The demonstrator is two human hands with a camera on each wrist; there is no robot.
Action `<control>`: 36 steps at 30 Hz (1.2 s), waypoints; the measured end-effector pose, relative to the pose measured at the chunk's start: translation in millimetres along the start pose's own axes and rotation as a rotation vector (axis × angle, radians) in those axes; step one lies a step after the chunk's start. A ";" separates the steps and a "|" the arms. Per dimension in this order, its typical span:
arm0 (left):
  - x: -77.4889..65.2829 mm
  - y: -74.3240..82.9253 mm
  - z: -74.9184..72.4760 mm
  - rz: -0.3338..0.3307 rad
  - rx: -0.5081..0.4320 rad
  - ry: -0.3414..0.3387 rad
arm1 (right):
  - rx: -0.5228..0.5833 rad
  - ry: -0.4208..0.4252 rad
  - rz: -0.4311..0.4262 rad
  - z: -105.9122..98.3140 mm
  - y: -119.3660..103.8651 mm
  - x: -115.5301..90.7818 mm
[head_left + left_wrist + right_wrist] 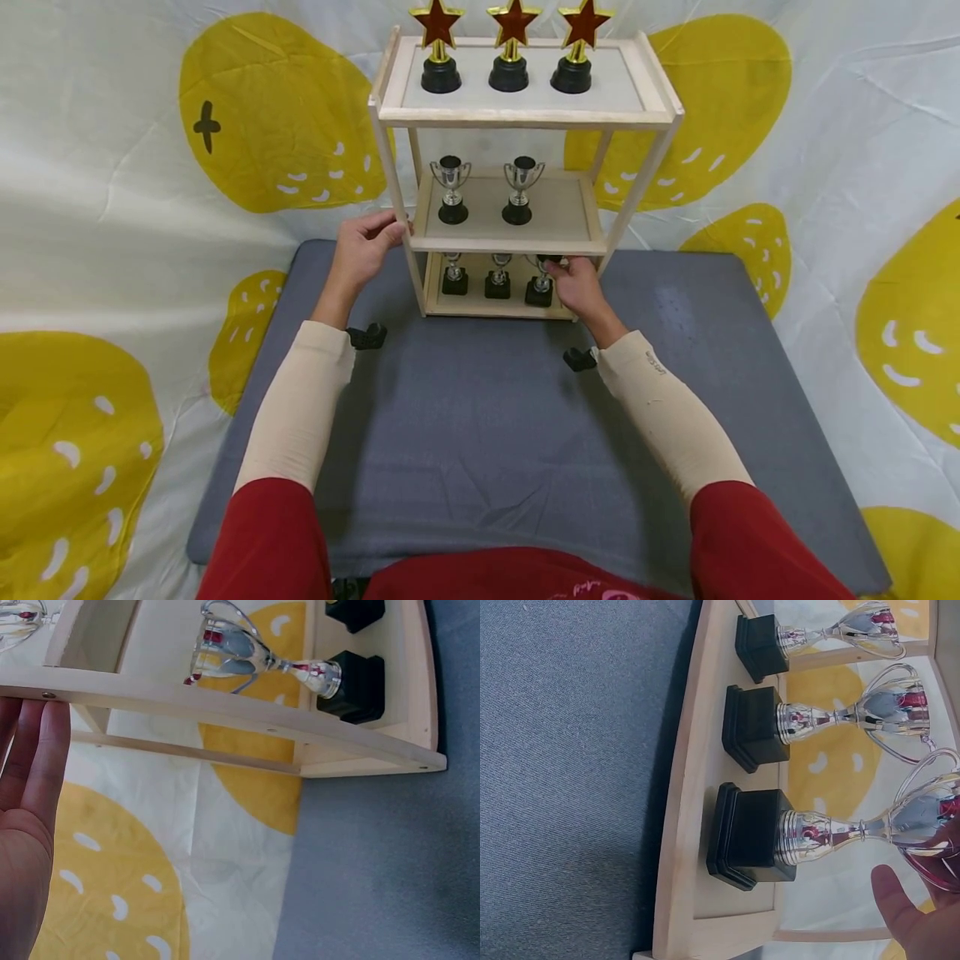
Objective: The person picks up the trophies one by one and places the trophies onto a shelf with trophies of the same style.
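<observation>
A three-tier wooden shelf [510, 245] stands at the back of the table. My left hand [363, 250] holds its left front post, and straight fingers [45, 750] lie against the wood in the left wrist view. On the bottom tier, silver trophy cups on black bases stand in a row. My right hand [579, 287] is at the rightmost silver trophy [832, 832], fingers round its cup by the handle and thumb spread below. That trophy's base rests on the tier. Beside it are the middle trophy [817, 720] and the left trophy [817, 636].
Two silver trophies, left [452, 187] and right [519, 190], stand on the middle tier. Three star trophies [510, 50] line the top tier. The middle tier's front edge overhangs the lower cups. A grey cloth covers the table [480, 433]; a patterned curtain [97, 167] hangs behind.
</observation>
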State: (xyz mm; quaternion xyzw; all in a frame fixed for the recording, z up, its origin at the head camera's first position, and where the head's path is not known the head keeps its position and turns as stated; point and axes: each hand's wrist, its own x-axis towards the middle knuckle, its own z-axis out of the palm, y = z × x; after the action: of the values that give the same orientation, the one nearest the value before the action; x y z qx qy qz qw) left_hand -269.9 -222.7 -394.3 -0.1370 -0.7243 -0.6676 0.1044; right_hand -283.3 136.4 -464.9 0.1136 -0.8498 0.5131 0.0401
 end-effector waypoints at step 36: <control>-1.2 6.4 -0.2 -0.007 -0.036 -0.015 | -0.028 -0.038 0.022 2.3 3.1 6.1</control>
State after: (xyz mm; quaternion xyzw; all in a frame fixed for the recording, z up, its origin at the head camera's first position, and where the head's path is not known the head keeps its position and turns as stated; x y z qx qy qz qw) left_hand -266.7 -222.5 -388.6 -0.1415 -0.7134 -0.6798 0.0941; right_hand -289.8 134.8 -467.6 0.1134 -0.8587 0.4993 0.0196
